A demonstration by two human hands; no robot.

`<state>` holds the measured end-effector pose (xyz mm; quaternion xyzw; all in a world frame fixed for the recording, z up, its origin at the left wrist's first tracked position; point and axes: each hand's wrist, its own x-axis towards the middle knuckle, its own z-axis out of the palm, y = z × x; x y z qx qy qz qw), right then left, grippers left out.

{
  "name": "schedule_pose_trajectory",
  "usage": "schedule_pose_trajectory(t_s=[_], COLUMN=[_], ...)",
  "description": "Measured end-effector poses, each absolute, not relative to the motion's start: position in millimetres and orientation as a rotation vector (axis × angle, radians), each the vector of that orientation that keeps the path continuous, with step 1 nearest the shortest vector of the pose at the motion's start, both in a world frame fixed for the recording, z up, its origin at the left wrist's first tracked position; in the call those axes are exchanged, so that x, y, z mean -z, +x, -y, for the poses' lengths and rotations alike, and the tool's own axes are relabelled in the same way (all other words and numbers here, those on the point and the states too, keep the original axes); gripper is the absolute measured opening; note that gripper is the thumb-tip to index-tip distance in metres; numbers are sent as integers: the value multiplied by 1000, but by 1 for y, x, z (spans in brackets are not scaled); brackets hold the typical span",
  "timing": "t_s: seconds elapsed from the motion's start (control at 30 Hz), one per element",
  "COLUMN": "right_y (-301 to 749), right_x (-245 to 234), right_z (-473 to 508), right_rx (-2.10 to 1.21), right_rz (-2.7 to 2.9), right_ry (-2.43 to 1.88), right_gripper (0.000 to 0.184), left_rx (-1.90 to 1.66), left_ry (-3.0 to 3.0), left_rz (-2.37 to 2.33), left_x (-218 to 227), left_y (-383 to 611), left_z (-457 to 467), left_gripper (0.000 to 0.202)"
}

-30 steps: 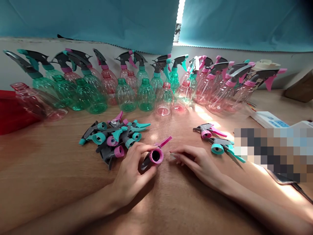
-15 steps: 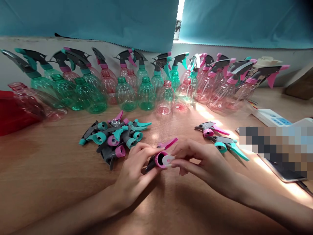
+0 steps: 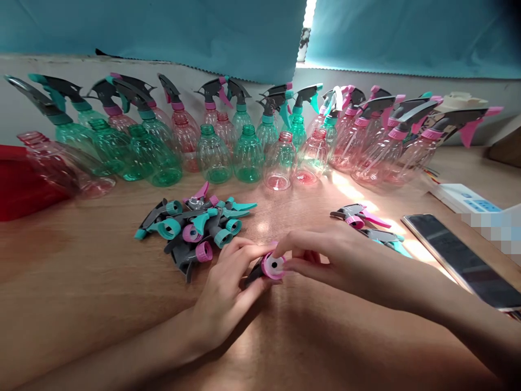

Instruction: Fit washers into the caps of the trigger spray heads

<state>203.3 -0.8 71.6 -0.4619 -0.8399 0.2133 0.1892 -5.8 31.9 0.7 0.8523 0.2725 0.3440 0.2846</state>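
My left hand grips a grey-and-pink trigger spray head low over the table, its pink collar turned up toward me. A white washer with a dark centre hole sits inside that collar. The thumb and forefinger of my right hand are bent in a pinch at the washer's right edge, touching it and the collar rim. Most of the pink trigger is hidden behind my right fingers. Left of my hands lies a pile of loose spray heads in grey, teal and pink.
Clear green and pink bottles line the back, several wearing spray heads. On the right lie a pink spray head and a teal one, partly behind my right hand. Beyond are a phone, a white power strip and, far left, a red object.
The white washer has gone from tilted at the collar's mouth, pinched by my right fingers, to lying inside the collar. My right hand has moved slightly left, over the trigger.
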Motion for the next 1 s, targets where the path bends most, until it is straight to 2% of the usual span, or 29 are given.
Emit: schedule_pose_trajectory(t_s=[0.2,0.57,1.0], right_y=[212,208,205], right_x=[-76,-68,-61], right_z=[1,0,-1], right_rx=[-449,-513,-568], right_rz=[2347,2376,2382], right_ry=[-1285,-1297,-1345], right_gripper=[10,14,9], left_rx=[-885,-872,-837], left_ry=[2281,2313,2352], left_rz=[-731,-726,-710], left_x=[1,1,-2], left_y=[-7,-7,-8], left_z=[-32,-32,-33], left_gripper=[32,33,37])
